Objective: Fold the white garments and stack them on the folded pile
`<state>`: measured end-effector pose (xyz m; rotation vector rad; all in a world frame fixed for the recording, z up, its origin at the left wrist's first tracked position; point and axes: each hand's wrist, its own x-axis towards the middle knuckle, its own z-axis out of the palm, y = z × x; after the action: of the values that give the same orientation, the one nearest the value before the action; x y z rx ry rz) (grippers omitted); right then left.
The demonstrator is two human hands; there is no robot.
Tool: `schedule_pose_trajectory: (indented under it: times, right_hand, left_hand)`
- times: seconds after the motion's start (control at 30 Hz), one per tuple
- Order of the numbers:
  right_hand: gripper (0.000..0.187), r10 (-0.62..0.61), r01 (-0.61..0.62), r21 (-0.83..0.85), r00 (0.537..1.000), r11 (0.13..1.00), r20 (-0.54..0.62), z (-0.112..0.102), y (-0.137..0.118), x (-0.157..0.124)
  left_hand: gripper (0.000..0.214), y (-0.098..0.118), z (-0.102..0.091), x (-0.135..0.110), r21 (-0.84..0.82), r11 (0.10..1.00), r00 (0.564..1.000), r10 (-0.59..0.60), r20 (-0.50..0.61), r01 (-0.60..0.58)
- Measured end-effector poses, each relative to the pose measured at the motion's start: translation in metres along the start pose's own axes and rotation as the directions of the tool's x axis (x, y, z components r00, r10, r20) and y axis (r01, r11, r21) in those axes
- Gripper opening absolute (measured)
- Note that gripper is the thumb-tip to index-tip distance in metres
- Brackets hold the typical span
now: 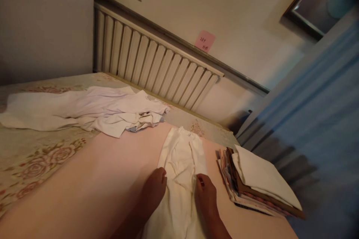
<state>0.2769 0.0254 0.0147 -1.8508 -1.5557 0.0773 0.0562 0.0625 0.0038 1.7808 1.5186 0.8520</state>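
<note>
A white garment (181,164) lies lengthwise on the pink sheet (106,186) in front of me, folded into a narrow strip. My left hand (153,189) rests flat on its left edge with the fingers stretched out and together. My right hand (204,194) presses on its right side, fingers curled and pinching the cloth near the edge.
A heap of white clothes (84,110) lies at the back left on the floral bedspread (42,157). A stack of folded clothes (258,183) sits to the right near the bed's edge. A slatted headboard (157,63), a wall with a pink note (205,40), and a blue curtain (322,119) surround the bed.
</note>
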Motion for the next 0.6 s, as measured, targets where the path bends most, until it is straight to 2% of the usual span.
schedule_pose_trajectory:
  times: [0.07, 0.13, 0.3, 0.43, 0.6]
  right_hand:
    - [0.030, -0.019, 0.017, -0.063, 0.999, 0.998, -0.035, -0.004, 0.012, -0.014]
    - [0.037, -0.111, 0.104, -0.131, 0.993, 0.986, -0.050, -0.004, 0.025, -0.024]
    - [0.051, -0.327, 0.329, -0.310, 0.943, 0.892, 0.062, 0.008, 0.050, -0.032]
    - [0.050, -0.387, 0.414, -0.400, 0.910, 0.818, 0.150, 0.019, 0.057, -0.033]
    - [0.051, -0.394, 0.422, -0.441, 0.905, 0.792, 0.159, 0.019, 0.055, -0.034]
  left_hand:
    - [0.010, -0.001, 0.001, 0.000, -0.007, 1.000, 1.000, 0.009, -0.007, -0.009]
    - [0.011, -0.001, 0.001, -0.001, -0.011, 1.000, 1.000, 0.024, -0.012, -0.024]
    - [0.011, -0.002, 0.000, -0.001, -0.009, 1.000, 1.000, 0.030, -0.005, -0.030]
    - [0.011, -0.004, 0.002, 0.002, 0.002, 1.000, 1.000, 0.026, 0.007, -0.026]
    - [0.011, -0.006, 0.005, 0.003, 0.018, 0.999, 0.999, 0.032, 0.013, -0.032]
